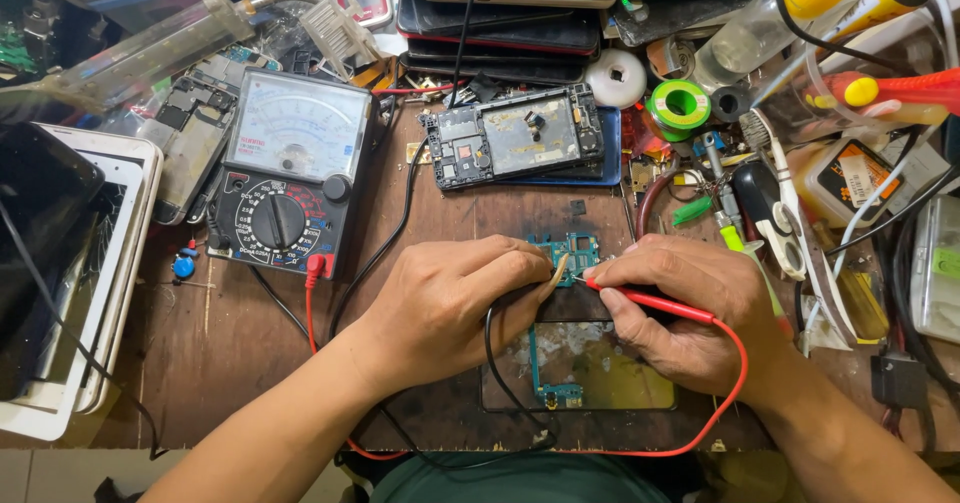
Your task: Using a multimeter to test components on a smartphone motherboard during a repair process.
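Right hand [690,313] pinching a red probe [650,303], tip on a small teal circuit board [572,255]; left hand [450,303] closed around a black probe [556,275] at the same board, mid-tabletop. Thin, stiff, likely fragile board, best gripped by its edges. Beyond: needle-dial meter [290,168], stripped phone frame [515,135], stacked phones [500,13] crowding the scarred wooden tabletop [230,333].

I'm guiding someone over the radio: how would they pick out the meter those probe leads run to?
Start at the white tablets stacked at the bench's left edge and move right. The analog multimeter lies flat there, up-left of the left hand. Unlike the opened phones around it, it has a pale needle-scale window above a black round selector dial, with a red plug at its lower right corner.
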